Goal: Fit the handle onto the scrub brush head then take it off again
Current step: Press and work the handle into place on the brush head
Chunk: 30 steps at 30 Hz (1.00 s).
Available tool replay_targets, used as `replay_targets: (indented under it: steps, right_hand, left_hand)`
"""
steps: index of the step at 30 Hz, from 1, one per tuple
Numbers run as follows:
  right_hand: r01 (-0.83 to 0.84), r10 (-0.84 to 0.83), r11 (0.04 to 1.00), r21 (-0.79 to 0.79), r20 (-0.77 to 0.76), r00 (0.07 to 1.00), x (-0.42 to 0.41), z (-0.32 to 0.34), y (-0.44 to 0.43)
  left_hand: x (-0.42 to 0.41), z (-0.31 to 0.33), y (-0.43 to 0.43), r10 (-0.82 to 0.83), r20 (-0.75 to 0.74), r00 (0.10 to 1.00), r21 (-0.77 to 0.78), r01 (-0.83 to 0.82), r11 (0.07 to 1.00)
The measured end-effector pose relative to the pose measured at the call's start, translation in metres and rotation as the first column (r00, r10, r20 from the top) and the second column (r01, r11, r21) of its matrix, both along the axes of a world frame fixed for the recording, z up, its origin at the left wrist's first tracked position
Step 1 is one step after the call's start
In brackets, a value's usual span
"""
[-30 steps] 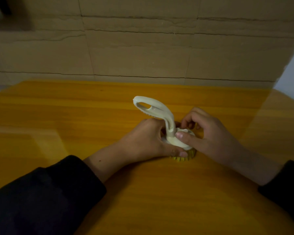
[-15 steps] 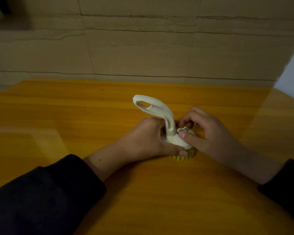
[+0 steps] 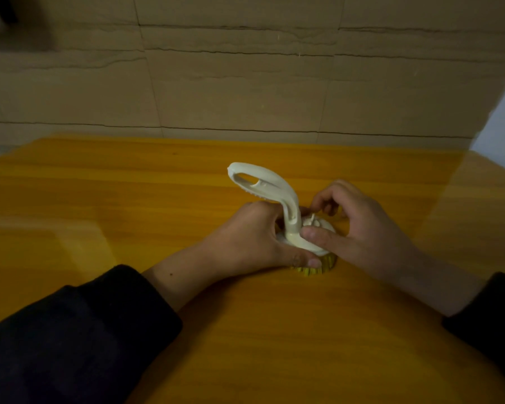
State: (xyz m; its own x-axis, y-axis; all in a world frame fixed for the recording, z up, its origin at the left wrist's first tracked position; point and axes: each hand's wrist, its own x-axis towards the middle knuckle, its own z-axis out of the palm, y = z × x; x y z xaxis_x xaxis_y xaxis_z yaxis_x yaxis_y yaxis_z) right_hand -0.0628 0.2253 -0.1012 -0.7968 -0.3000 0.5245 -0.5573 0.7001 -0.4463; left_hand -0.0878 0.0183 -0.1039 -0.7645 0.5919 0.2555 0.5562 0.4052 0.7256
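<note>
A round scrub brush head (image 3: 323, 225) with a cream top and yellow bristles rests bristles-down on the orange wooden table (image 3: 128, 199). A curved cream handle (image 3: 262, 185) rises from its left side and arches up to the left, its foot sitting on the head. My left hand (image 3: 257, 240) wraps the head from the left, thumb along its front rim. My right hand (image 3: 362, 228) grips the head from the right, thumb pressing at the handle's base and fingers curled behind. Whether the handle is locked in is hidden by my fingers.
A wall of flat brown cardboard sheets (image 3: 245, 83) stands along the table's far edge. A pale reflective strip (image 3: 478, 199) covers the table's right side. Both my forearms wear dark sleeves.
My right thumb has slid left along the top of the head to the handle's base. The handle and my left hand have stayed almost still.
</note>
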Motion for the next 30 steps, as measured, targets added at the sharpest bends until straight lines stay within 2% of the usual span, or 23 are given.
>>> replay_targets:
  steps: [30]
  right_hand:
    - [-0.072,0.070,0.997,-0.021,-0.075,0.995,0.0014,0.0008,0.0008]
  left_hand:
    - [0.0006,-0.0002,-0.0002,0.018,0.014,1.000,-0.002,-0.018,1.000]
